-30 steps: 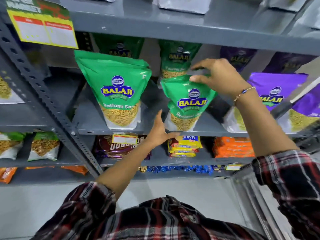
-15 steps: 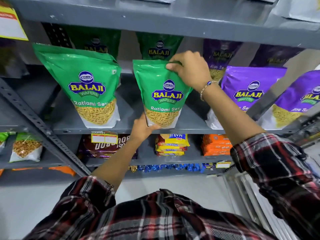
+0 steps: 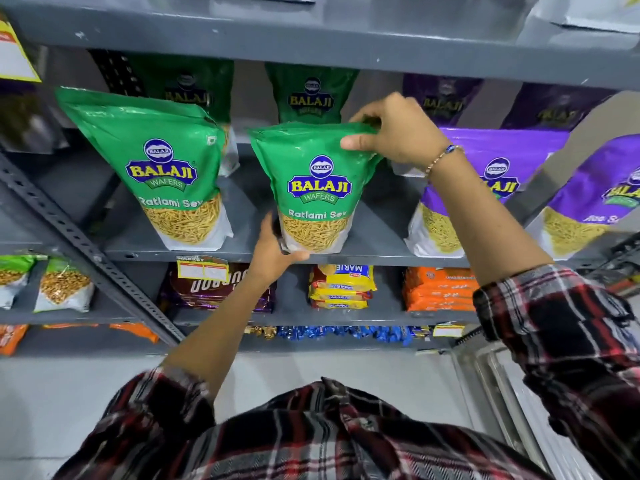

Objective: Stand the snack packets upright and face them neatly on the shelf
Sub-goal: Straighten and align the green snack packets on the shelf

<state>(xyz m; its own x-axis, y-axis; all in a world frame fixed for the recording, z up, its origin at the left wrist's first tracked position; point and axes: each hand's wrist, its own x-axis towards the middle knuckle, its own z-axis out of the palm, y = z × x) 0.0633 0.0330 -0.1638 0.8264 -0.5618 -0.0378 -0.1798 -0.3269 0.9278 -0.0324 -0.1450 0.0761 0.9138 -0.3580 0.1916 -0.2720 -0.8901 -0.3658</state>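
A green Ratlami Sev packet (image 3: 317, 192) stands upright at the front edge of the grey shelf (image 3: 374, 233), label facing me. My right hand (image 3: 394, 133) pinches its top right corner. My left hand (image 3: 275, 247) cups its bottom left corner from below. A second green packet (image 3: 166, 168) stands upright to its left, leaning a little. Two more green packets (image 3: 311, 95) stand behind in shadow. Purple packets (image 3: 485, 188) stand to the right, the nearest partly hidden by my right forearm.
The shelf above (image 3: 311, 36) overhangs close over the packet tops. A slanted perforated brace (image 3: 69, 237) crosses the left side. Below sit a brown biscuit pack (image 3: 214, 289), yellow Marie packs (image 3: 341, 285) and orange packs (image 3: 440, 289). Small snack bags (image 3: 62, 282) stand lower left.
The held green packet has gone from tilted and crumpled to standing straight. My right hand shifted to its top right corner, and my left hand moved onto its base.
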